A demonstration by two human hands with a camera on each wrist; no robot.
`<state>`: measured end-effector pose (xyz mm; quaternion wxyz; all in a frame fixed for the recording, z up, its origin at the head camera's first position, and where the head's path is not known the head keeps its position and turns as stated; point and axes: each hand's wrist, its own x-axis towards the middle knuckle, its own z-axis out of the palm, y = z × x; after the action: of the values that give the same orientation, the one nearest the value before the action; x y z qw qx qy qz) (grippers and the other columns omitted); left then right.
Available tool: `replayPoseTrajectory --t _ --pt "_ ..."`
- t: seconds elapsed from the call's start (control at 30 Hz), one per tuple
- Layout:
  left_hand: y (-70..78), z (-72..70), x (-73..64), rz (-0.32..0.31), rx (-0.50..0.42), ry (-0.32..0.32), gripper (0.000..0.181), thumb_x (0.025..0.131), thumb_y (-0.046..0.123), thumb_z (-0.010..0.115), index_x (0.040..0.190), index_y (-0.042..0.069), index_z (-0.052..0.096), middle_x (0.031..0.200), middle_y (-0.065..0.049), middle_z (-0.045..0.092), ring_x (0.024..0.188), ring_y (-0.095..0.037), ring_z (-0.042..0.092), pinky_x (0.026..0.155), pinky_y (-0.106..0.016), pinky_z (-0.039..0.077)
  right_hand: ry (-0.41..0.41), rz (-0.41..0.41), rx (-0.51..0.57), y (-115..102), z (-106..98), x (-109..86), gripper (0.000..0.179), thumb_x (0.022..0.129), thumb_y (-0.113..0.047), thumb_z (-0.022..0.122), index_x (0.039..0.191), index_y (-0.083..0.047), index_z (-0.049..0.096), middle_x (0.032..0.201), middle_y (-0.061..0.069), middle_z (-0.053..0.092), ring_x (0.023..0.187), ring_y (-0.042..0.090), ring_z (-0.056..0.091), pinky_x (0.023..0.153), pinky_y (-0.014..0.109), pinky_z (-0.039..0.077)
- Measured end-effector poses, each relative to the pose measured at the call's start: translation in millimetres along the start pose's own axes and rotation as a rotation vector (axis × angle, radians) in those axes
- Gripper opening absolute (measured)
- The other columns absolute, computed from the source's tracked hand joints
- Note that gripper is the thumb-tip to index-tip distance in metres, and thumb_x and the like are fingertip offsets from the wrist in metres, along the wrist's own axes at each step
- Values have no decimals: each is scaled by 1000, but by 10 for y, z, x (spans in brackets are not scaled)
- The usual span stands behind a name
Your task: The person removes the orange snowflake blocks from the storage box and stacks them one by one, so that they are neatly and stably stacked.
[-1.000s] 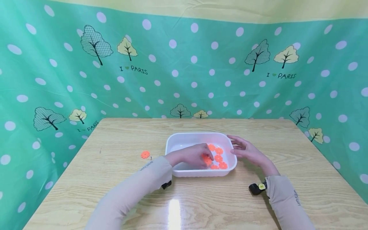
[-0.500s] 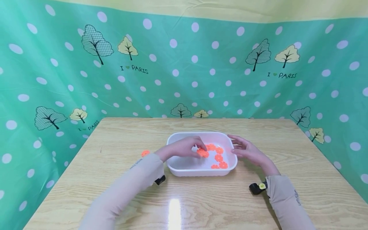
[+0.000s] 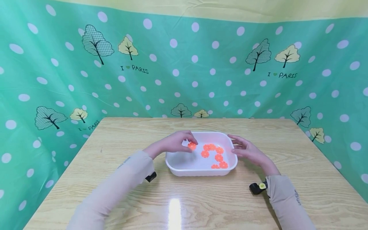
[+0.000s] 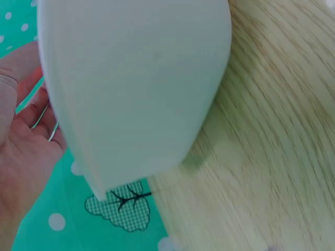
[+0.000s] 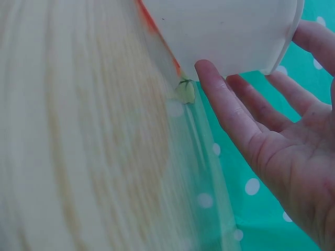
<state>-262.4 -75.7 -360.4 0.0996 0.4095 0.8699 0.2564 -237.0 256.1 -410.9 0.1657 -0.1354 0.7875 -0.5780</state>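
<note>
A flat orange flower-shaped piece (image 3: 191, 146) is pinched between the thumb and fingers of my left hand (image 3: 175, 142), over the left half of a white plastic tub (image 3: 201, 172). In the left wrist view, the tub's outer wall (image 4: 136, 94) hides part of my left hand (image 4: 23, 146). Several similar orange flower-shaped pieces (image 3: 219, 157) lie in the right half of the tub. My right hand (image 3: 250, 154) touches the tub's right end with its fingers. The right wrist view has these fingers (image 5: 225, 104) fairly straight against the outer wall.
The tub stands on a wood-grain table (image 3: 207, 201). A green dotted curtain (image 3: 184, 80) with printed trees hangs behind the table and along its sides. Black wrist cameras (image 3: 256, 188) sit below both hands.
My left hand has drawn left and up from the tub's middle, carrying an orange piece away from the others. The piece on the table at left is now hidden by my arm. My right hand stays put.
</note>
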Motion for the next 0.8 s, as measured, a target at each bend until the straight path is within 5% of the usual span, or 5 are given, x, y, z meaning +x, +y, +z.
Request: replayPoseTrajectory --t 0.8 --pt "-379 -210 -511 -81 -33 144 32 77 20 71 109 14 65 104 4 56 97 -16 51 88 -42 43 -3 5 -4 -14 4 -7 68 84 -21 63 142 -16 28 134 21 37 115 32 47 85 34 49"
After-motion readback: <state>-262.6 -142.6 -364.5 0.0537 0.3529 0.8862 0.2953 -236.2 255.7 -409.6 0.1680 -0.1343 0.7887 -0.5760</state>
